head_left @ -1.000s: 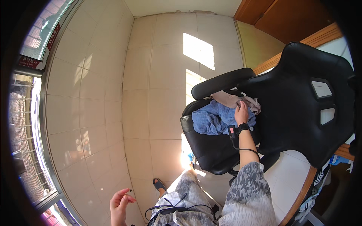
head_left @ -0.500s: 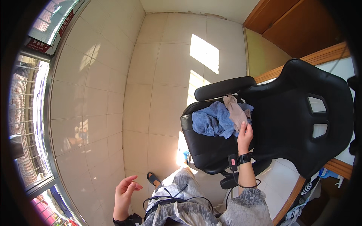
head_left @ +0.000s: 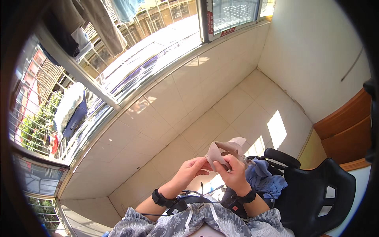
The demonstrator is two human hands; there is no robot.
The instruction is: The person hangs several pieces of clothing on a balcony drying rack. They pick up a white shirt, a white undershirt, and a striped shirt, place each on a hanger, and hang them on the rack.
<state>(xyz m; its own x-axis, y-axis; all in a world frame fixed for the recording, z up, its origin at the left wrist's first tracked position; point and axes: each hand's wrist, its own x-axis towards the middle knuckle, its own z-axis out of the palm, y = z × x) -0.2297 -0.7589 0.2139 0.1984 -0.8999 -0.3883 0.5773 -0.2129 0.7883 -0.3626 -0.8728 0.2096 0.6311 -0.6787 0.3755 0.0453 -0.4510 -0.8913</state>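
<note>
A small beige-pink piece of cloth (head_left: pixel 216 153) is held up in front of my body, its upper part gaping like an opening. My right hand (head_left: pixel 235 173) is closed on its near side, thumb on top. At the cloth's left edge, my left hand (head_left: pixel 190 170) pinches it between thumb and forefinger, with the other fingers loosely bent. The exact kind of garment cannot be made out. To the right of my right hand, a crumpled blue knitted cloth (head_left: pixel 263 175) lies on the seat of a black chair (head_left: pixel 321 189).
The chair's armrest (head_left: pixel 282 157) sticks out beyond the blue cloth. A low tiled wall (head_left: pixel 158 130) runs along the left below barred windows. Outside hang trousers (head_left: pixel 104 29), and a blue basin (head_left: pixel 75 116) stands there. Cables run from my wrist straps (head_left: pixel 162 197).
My right hand has lifted the beige-pink cloth off the blue one and brought it before me. My left hand has come up and taken its edge. The view has turned toward the windows.
</note>
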